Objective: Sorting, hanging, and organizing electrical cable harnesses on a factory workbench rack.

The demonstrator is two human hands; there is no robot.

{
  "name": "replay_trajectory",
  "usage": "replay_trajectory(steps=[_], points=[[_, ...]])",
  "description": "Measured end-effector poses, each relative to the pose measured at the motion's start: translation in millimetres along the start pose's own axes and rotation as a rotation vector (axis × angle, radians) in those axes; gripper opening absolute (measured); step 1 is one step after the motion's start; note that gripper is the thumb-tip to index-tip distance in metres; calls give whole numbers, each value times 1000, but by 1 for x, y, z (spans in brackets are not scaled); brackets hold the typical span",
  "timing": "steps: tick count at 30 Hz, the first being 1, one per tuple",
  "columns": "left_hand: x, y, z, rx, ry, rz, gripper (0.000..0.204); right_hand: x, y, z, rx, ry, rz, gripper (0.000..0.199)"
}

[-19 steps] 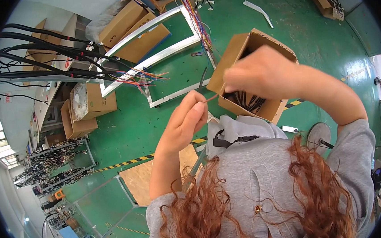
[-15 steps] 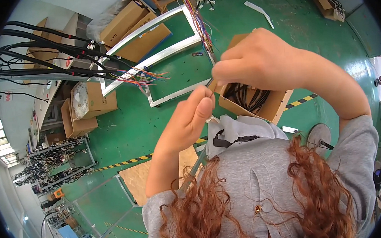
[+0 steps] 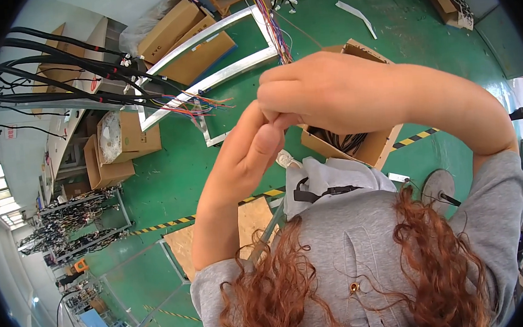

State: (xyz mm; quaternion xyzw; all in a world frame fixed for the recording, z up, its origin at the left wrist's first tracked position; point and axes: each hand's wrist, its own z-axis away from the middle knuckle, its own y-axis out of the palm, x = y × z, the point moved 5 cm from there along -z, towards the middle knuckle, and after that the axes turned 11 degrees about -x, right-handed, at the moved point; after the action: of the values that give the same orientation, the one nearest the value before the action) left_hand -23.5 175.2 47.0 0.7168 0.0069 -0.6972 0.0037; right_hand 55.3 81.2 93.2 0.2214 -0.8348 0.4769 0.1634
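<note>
My left hand (image 3: 236,159) and my right hand (image 3: 336,93) meet in front of me, fingertips touching. The left is closed, its thumb lying along the bent fingers. Over its fingertips bends my right hand, fingers curled in a pinch. Whatever sits between them is hidden by the fingers. Just beyond the hands hangs a bundle of thin coloured wires (image 3: 273,33), running past an aluminium frame (image 3: 230,74). Beneath the right forearm stands an open carton (image 3: 389,144) with black cables (image 3: 349,141) inside.
Thick black cables (image 3: 107,71) come in from the left and end in loose coloured wires (image 3: 195,107) by the frame. More cartons (image 3: 139,136) stand on the left. Yellow-black tape (image 3: 174,224) crosses the green floor. A round metal base (image 3: 438,186) stands at right.
My right hand has moved left and slightly down, over the left fingertips. My left hand has shifted slightly left. The thin brownish piece seen between them earlier is now covered.
</note>
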Motion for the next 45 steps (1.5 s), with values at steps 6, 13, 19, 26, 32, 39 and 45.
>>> replay_trajectory(steps=[6,13,19,26,32,39,45], points=[[14,1,1,0,-99,111,76,-7,8,1,-174,52,-249,13],[10,3,2,-116,-203,271,69,-4,22,5,-233,112,-347,10],[12,-3,-2,-295,-203,216,82,-4,27,10,-277,128,-252,9],[11,1,-2,-208,-63,29,75,-7,27,5,-170,240,-308,9],[13,4,-3,-288,-59,67,73,-8,36,12,-333,374,-409,9],[13,2,-2,-342,-115,162,65,-1,31,12,-238,217,-167,9],[7,4,3,-269,-117,173,31,-4,12,18,-115,120,-224,33]])
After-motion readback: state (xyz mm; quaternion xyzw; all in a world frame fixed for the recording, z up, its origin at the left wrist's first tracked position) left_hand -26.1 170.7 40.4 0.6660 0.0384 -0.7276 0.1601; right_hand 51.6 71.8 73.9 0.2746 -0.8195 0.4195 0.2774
